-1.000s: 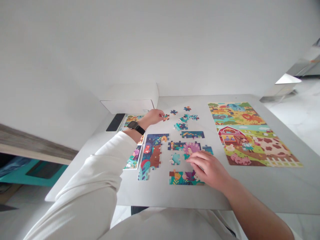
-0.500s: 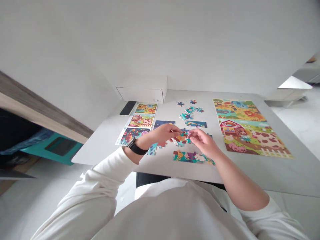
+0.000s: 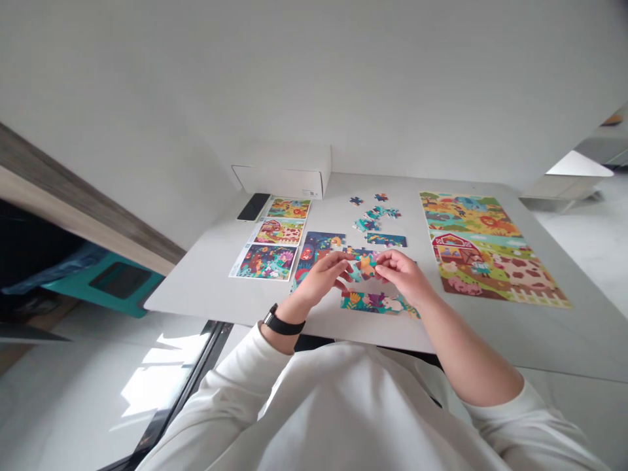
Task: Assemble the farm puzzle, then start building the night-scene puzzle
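My left hand (image 3: 324, 273), a black watch on its wrist, hovers over the left part of a partly joined jigsaw puzzle (image 3: 318, 242). Its thumb and index finger are pinched together close to a teal part of the puzzle; what they hold is too small to make out. On the other side, my right hand (image 3: 400, 269) has its fingertips pressed together at the edge of the orange and teal middle section (image 3: 366, 265); anything in them is hidden. Nearer to me lies a joined strip (image 3: 375, 301) with a white rabbit. A dark blue strip (image 3: 386, 240) lies beyond my hands.
Loose puzzle pieces (image 3: 367, 224) lie farther back. At right are two finished-looking animal pictures (image 3: 490, 252). A printed picture sheet (image 3: 269, 261), a phone (image 3: 253, 207) and a white box (image 3: 279, 180) are at left. A wall stands behind the table (image 3: 520, 340).
My left hand has shifted nearer to me, uncovering more of the left puzzle section and the picture sheet. My right hand has moved slightly right, away from the left one. The view has shifted slightly.
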A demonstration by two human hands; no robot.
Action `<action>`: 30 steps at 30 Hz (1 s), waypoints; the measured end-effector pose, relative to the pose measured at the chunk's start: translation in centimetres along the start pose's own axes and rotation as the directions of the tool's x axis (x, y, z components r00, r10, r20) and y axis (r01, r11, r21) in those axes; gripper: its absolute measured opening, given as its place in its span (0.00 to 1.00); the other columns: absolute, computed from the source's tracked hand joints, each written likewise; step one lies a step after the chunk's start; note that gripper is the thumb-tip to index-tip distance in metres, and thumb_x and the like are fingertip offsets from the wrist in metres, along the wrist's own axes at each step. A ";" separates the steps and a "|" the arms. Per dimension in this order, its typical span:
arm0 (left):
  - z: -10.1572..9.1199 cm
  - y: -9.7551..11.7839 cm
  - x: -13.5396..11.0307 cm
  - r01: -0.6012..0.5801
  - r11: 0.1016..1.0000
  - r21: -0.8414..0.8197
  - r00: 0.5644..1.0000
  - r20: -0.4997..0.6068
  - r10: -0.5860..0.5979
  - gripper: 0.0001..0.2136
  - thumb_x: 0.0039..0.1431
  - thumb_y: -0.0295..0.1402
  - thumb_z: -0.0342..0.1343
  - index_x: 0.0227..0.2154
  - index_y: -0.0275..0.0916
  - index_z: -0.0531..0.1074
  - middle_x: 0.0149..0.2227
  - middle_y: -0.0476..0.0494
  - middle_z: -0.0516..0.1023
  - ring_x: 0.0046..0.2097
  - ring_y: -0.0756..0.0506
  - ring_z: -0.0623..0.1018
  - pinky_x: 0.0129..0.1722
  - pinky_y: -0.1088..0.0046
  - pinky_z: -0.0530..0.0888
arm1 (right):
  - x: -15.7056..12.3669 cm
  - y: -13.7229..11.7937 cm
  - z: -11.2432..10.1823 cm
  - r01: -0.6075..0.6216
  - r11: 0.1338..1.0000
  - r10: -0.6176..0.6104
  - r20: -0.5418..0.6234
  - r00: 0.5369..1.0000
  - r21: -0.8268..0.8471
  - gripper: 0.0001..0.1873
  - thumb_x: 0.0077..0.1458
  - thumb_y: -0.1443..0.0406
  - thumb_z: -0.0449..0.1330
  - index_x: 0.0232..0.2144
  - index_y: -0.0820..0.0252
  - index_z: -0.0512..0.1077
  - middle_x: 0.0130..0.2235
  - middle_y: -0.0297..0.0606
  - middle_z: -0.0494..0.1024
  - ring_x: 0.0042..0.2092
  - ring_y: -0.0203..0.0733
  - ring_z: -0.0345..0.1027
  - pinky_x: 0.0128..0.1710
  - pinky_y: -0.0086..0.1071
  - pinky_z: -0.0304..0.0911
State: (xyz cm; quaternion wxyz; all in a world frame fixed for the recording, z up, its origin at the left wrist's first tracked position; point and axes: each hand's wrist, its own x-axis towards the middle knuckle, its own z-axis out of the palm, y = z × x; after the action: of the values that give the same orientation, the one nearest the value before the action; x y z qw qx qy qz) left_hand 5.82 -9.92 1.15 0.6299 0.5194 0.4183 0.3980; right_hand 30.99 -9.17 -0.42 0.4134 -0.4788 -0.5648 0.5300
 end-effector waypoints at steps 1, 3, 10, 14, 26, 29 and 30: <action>0.3 -0.2 0.0 0.006 1.000 0.002 1.000 0.014 -0.006 0.21 0.66 0.51 0.65 0.50 0.40 0.75 0.40 0.44 0.78 0.36 0.48 0.82 0.30 0.73 0.81 | 0.0 0.1 0.0 -0.003 1.000 0.003 -0.013 1.000 0.010 0.18 0.56 0.51 0.71 0.42 0.53 0.74 0.34 0.33 0.83 0.35 0.43 0.79 0.34 0.35 0.71; 0.8 -0.6 0.3 0.019 1.000 0.008 0.999 0.050 -0.019 0.22 0.64 0.52 0.67 0.47 0.39 0.74 0.40 0.45 0.79 0.34 0.49 0.81 0.26 0.76 0.78 | 0.0 0.3 0.1 0.000 1.000 0.000 -0.027 1.000 0.025 0.18 0.57 0.51 0.71 0.41 0.53 0.73 0.34 0.33 0.83 0.35 0.44 0.79 0.35 0.35 0.71; 1.3 -1.4 1.1 0.066 0.998 -0.024 0.991 0.114 -0.063 0.26 0.56 0.54 0.72 0.43 0.38 0.73 0.37 0.46 0.80 0.28 0.51 0.79 0.22 0.78 0.75 | 0.1 0.6 0.2 0.005 1.000 -0.005 -0.025 1.000 -0.022 0.18 0.58 0.50 0.71 0.41 0.52 0.72 0.35 0.34 0.84 0.35 0.45 0.81 0.36 0.37 0.72; 1.2 -1.9 1.3 0.068 0.996 -0.057 0.995 0.083 -0.063 0.27 0.53 0.53 0.74 0.42 0.38 0.72 0.35 0.48 0.80 0.27 0.52 0.78 0.20 0.78 0.73 | 0.0 0.6 0.2 0.027 0.997 -0.028 -0.010 1.000 -0.069 0.17 0.60 0.49 0.70 0.40 0.51 0.72 0.36 0.35 0.85 0.35 0.47 0.82 0.36 0.39 0.73; 0.8 -2.8 1.5 0.060 0.996 -0.068 0.996 0.064 -0.055 0.22 0.56 0.50 0.72 0.41 0.38 0.73 0.36 0.47 0.81 0.27 0.52 0.78 0.23 0.78 0.74 | 0.0 1.3 0.2 0.277 0.862 -0.333 -0.062 0.941 -0.424 0.08 0.64 0.57 0.66 0.43 0.50 0.77 0.41 0.38 0.86 0.40 0.48 0.82 0.42 0.41 0.77; 0.8 -2.6 1.4 0.063 0.995 -0.074 0.996 0.066 -0.058 0.21 0.56 0.49 0.72 0.40 0.38 0.73 0.36 0.47 0.81 0.27 0.52 0.78 0.23 0.78 0.75 | 0.0 1.3 0.3 0.300 0.847 -0.357 -0.049 0.933 -0.439 0.07 0.63 0.58 0.67 0.42 0.51 0.78 0.39 0.37 0.86 0.37 0.46 0.82 0.40 0.40 0.77; 0.8 -2.5 1.4 0.063 0.995 -0.075 0.996 0.064 -0.059 0.21 0.56 0.49 0.72 0.40 0.38 0.73 0.36 0.47 0.81 0.27 0.52 0.78 0.23 0.78 0.75 | 0.0 1.3 0.3 0.308 0.841 -0.365 -0.046 0.930 -0.446 0.07 0.62 0.59 0.67 0.42 0.51 0.78 0.38 0.37 0.86 0.36 0.46 0.81 0.39 0.39 0.77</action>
State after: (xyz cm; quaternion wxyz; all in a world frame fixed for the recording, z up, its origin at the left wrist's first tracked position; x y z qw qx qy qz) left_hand 7.23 -9.26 -1.42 0.6740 0.4938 0.3987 0.3782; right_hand 30.84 -9.23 -1.70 0.4195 -0.4847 -0.7151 0.2789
